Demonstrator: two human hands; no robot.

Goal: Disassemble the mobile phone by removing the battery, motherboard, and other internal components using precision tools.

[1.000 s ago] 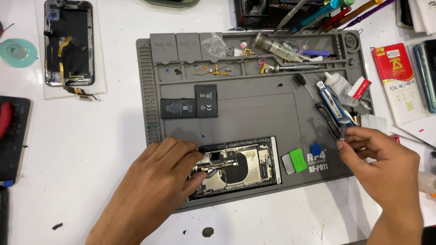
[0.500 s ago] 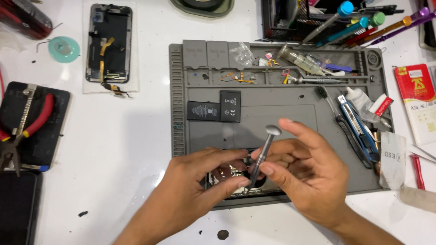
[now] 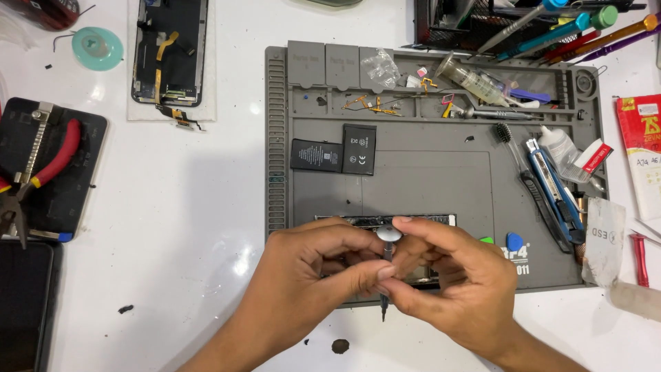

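The small screwdriver (image 3: 387, 265) with the round silver cap stands almost straight up between the person's two hands, low on the grey work mat (image 3: 427, 179). Its thin tip points down near the front edge of the mat. The left hand (image 3: 313, 275) has its fingers curled shut around the middle of the screwdriver, with the thumb pressed on the shaft. The right hand (image 3: 458, 282) pinches the same shaft from the other side, and its fingers touch the left hand's fingers. Both hands lie over an opened phone (image 3: 420, 222), so only its far edge shows behind them.

Farther back on the mat lies a black battery (image 3: 335, 151). On the right side of the mat sit a blue knife (image 3: 554, 189) and a little brush (image 3: 513, 148). A blue pick (image 3: 514, 242) lies just beside the right hand. Off the mat, at the top left, a phone screen (image 3: 169, 52) rests on white paper. Red-handled pliers (image 3: 45, 169) lie on a black pad at the far left, well apart from the hands.
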